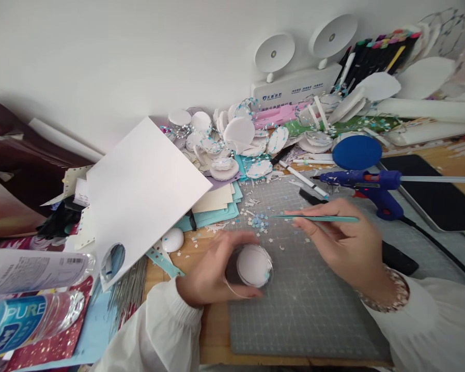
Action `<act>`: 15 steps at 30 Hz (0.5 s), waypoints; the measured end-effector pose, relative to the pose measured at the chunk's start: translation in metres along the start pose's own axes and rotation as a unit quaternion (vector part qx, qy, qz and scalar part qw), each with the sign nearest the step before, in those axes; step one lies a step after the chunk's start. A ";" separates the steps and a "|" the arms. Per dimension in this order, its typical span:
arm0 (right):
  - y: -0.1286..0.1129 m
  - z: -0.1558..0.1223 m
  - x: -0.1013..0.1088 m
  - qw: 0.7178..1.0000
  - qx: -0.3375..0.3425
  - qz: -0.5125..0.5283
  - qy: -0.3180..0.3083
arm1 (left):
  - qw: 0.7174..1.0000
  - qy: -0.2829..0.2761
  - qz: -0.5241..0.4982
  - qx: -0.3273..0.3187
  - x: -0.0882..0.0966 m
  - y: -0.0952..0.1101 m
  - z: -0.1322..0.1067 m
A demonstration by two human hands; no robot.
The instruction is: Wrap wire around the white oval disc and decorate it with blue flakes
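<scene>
A round clear dome (254, 266) with a white face sat on the grey mat (306, 320). The left hand (207, 276) curled around its left side, gripping it. The right hand (349, 248) pinched a thin teal tool (318, 218) that lay nearly level, its long axis left to right and its tip pointing left at tiny stars (260, 222) scattered just beyond the dome. Farther off lay a glue gun (372, 182) with its nozzle to the left, a blue disc (356, 152) and heaped white discs (225, 142). A white sheet (139, 191) lay at the left.

White disc (254, 265) tilted; teal stick (318, 218) — level
</scene>
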State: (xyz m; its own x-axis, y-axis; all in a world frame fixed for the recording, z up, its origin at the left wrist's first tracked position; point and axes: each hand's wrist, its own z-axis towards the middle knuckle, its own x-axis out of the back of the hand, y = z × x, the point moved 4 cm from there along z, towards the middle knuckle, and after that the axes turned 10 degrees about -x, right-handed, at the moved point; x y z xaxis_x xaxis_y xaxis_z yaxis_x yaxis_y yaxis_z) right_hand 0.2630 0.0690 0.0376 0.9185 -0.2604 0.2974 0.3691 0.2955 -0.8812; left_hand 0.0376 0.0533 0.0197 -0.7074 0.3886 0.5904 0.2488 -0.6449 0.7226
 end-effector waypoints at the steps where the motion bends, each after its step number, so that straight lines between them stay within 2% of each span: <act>1: -0.001 0.000 0.000 1.000 -0.001 0.005 0.004 | 0.999 -0.028 0.020 0.002 -0.001 0.001 0.001; 3: 0.000 0.001 0.001 1.000 -0.003 0.008 0.006 | 0.996 -0.068 0.049 -0.006 -0.002 0.004 0.002; 6: 0.004 0.002 -0.002 0.999 -0.007 -0.022 -0.028 | 0.993 -0.093 0.065 -0.021 -0.002 0.007 0.005; 10: 0.008 0.001 -0.008 0.992 0.017 -0.091 -0.089 | 0.991 -0.111 0.067 -0.019 -0.002 0.007 0.007; 15: 0.007 -0.002 -0.013 0.984 0.052 -0.132 -0.104 | 0.993 -0.104 0.043 -0.028 -0.001 0.009 0.008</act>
State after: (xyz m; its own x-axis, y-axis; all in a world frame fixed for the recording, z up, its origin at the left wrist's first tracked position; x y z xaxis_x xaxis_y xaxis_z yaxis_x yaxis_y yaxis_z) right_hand 0.2532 0.0729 0.0271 0.7942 -0.1501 0.5889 0.6009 0.3380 -0.7243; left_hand 0.0458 0.0527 0.0284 -0.5316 0.4545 0.7147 0.2614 -0.7146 0.6488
